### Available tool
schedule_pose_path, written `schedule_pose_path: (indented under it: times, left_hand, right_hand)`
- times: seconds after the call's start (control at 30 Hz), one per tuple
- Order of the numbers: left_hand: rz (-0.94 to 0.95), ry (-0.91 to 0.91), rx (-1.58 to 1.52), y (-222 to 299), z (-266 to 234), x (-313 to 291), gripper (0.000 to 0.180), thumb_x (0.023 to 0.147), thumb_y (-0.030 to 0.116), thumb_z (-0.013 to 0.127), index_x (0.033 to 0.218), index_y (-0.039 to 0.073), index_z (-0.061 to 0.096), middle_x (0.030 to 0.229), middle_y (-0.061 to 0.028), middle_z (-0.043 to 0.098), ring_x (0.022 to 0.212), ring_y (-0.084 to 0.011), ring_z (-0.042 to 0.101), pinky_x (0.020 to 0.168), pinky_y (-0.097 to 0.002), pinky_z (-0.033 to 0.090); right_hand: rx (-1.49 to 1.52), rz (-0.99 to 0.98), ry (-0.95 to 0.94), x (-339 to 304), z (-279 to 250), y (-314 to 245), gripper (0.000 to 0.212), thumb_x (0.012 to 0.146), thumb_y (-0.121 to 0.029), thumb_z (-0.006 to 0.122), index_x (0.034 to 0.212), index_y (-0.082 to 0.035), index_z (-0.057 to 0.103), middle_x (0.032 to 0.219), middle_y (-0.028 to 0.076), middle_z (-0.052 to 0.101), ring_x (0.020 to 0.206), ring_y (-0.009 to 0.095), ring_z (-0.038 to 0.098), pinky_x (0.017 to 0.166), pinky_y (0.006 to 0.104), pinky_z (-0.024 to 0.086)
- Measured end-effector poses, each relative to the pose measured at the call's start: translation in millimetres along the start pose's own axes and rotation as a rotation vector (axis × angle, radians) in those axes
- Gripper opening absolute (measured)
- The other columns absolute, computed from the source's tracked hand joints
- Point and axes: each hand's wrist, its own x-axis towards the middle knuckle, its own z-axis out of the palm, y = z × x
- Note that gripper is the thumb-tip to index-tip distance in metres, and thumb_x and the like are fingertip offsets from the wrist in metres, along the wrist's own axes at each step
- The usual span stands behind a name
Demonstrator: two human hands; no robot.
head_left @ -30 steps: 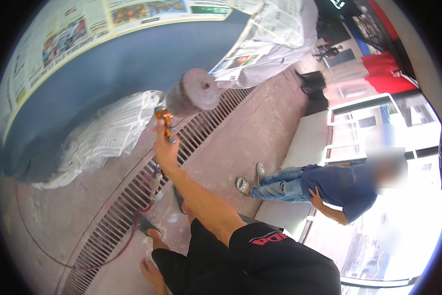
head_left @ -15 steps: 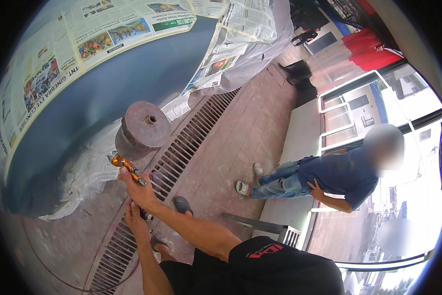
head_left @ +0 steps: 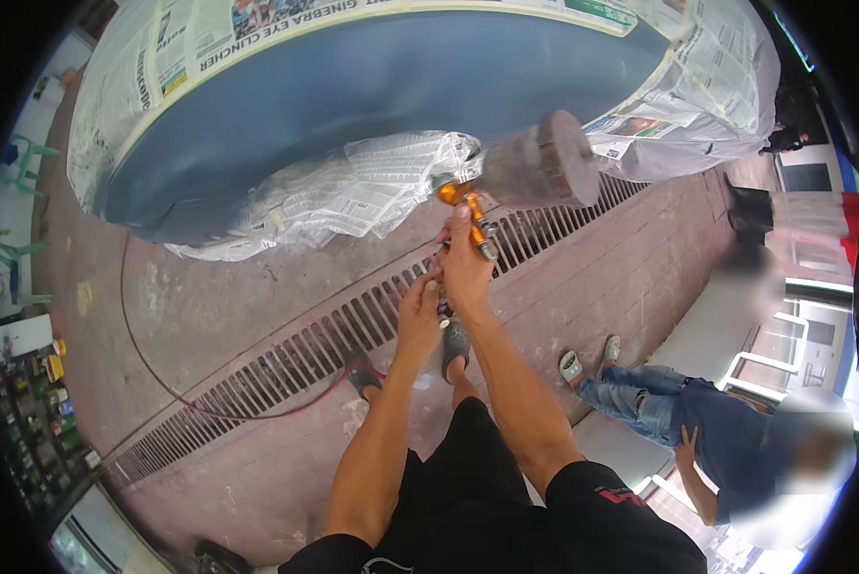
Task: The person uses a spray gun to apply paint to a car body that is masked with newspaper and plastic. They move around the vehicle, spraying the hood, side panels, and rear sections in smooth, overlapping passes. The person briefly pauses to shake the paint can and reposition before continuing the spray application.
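Observation:
My right hand (head_left: 468, 273) is closed round the handle of a spray gun (head_left: 458, 193) with an orange-gold and silver body. Its large grey paint cup (head_left: 535, 165) tips over to the right, lid outward. Lower down, my left hand (head_left: 420, 311) is closed at the base of the handle, by a small metal fitting (head_left: 443, 308); the fingers partly hide what they grip. Beyond the gun curves a blue-grey vehicle panel (head_left: 353, 86), bordered by taped newspaper (head_left: 363, 187). The nozzle points left, near the newspaper.
A long floor grating (head_left: 343, 330) crosses under my arms. A thin reddish hose (head_left: 147, 368) loops over the floor to the left. At the right stands a person in a blue shirt (head_left: 716, 421) and torn jeans. Green stools (head_left: 30, 163) and a cluttered shelf (head_left: 42, 411) are far left.
My view has swung left, so the panel and the person sit differently in it. The spray gun has turned, its cup lid now facing right. Both hands keep their hold.

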Motion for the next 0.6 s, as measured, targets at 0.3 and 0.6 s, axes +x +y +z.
schedule_pose_path:
  times: [0.3, 0.6]
  left_hand:
    - [0.083, 0.265, 0.185, -36.8, -28.2, -39.6, 0.055, 0.120, 0.030, 0.050, 0.164, -0.002, 0.046, 0.165, -0.0253, 0.053, 0.153, -0.0337, 0.052, 0.126, -0.0422, 0.040]
    - [-0.386, 0.586, 0.368, -177.8, -224.3, -293.6, 0.052, 0.118, 0.036, 0.051, 0.149, -0.003, 0.061, 0.147, -0.0227, 0.068, 0.134, -0.0329, 0.067, 0.115, -0.0437, 0.051]
  right_hand:
    - [0.000, -0.119, 0.093, 15.9, 14.1, 2.2, 0.052, 0.114, -0.054, 0.062, 0.104, -0.003, 0.064, 0.078, 0.003, 0.058, 0.050, 0.007, 0.048, 0.043, 0.0274, 0.038]
    - [-0.066, 0.062, -0.263, -72.6, 131.2, 30.0, 0.046, 0.113, -0.048, 0.067, 0.093, -0.007, 0.070, 0.075, -0.007, 0.055, 0.070, 0.003, 0.050, 0.061, 0.0254, 0.038]
